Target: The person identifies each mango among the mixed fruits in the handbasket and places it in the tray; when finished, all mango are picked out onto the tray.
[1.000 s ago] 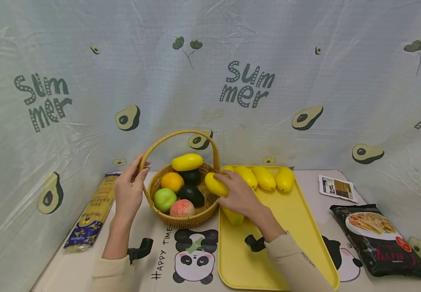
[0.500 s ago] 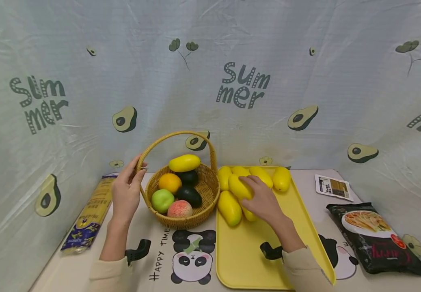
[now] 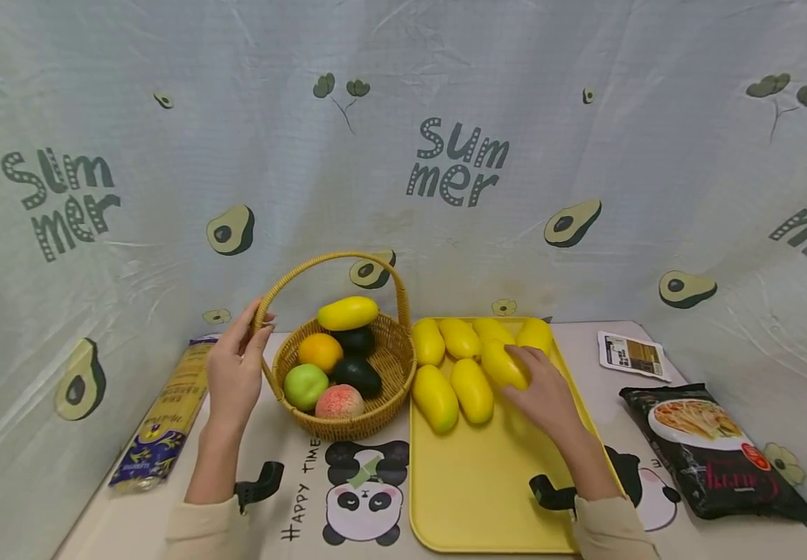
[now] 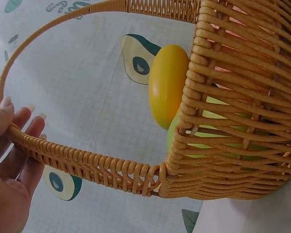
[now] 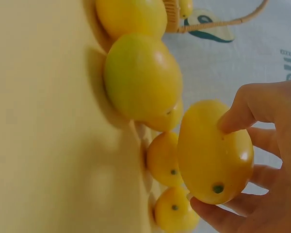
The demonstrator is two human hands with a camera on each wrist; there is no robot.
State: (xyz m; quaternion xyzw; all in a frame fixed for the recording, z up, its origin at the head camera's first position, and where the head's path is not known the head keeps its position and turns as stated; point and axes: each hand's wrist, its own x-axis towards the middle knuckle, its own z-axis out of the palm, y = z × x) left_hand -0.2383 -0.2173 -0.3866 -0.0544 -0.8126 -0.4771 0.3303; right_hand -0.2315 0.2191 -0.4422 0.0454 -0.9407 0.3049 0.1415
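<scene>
My left hand [image 3: 233, 373] curls round the left side of the handle [image 3: 326, 258] of a wicker basket [image 3: 347, 428]. Inside the basket lie an orange [image 3: 321, 352], a green apple [image 3: 306, 386], a peach [image 3: 339, 402], two dark avocados [image 3: 357, 376] and a yellow mango [image 3: 348, 313] at the back rim. Over the yellow tray [image 3: 487, 490], my right hand [image 3: 546, 393] grips another mango [image 5: 213, 153] between thumb and fingers, above the tray surface in the right wrist view. Several more mangoes [image 3: 435, 399] lie at the tray's back and left.
A pack of spaghetti [image 3: 165, 416] lies left of the basket. Right of the tray are a small white-and-brown packet [image 3: 633, 356] and a black food bag [image 3: 714, 451]. A printed curtain [image 3: 403, 155] hangs behind the table [image 3: 291, 474].
My right hand has moved right with a mango from beside the basket to over the tray's right side. A mango lies uncovered in the front row. The left hand stays on the handle.
</scene>
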